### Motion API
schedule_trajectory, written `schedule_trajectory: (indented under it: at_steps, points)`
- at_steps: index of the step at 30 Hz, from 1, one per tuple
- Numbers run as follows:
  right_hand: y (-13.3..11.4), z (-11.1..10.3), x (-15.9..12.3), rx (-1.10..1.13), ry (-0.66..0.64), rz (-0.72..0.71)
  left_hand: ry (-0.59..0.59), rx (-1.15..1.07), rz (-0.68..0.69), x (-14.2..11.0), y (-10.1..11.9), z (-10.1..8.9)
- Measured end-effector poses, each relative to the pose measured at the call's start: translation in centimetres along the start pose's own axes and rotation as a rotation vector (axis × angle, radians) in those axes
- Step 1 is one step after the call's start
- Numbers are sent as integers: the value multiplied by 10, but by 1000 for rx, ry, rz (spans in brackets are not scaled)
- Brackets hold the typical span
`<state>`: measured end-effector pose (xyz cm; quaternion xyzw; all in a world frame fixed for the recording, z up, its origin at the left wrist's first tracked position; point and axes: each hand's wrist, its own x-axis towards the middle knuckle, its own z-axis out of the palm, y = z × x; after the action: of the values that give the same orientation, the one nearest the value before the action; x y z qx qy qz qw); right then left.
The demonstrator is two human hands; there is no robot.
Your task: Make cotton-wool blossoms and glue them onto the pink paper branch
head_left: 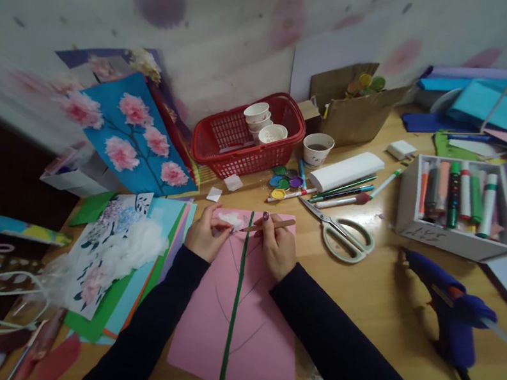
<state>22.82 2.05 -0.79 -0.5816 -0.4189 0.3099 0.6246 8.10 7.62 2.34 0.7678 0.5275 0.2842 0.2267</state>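
Observation:
A sheet of pink paper lies before me, with a green stripe down its middle and thin curved pencil lines on both sides. Near its top left, my left hand pinches the edge of a white fluffy tuft, which looks like cotton. My right hand grips a flat wooden craft stick, its tip pointing left across the green stripe toward the tuft. Two small white paper squares rest beyond the sheet. White-handled scissors lie half open to the right.
A red basket with paper cups and a cup of dark liquid stand at the back. On the right are a marker box and a blue glue gun. Cotton covers papers on the left, below a blue flower picture.

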Motion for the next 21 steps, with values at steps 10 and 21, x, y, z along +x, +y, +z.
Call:
schedule_trajectory:
  at_steps: [10, 21]
  points:
    - [-3, -2, 0, -157, -142, -103, 15, 202, 221, 6, -14, 7]
    - [-3, -1, 0, -217, -184, -140, -28, 202, 325, 5, -18, 6]
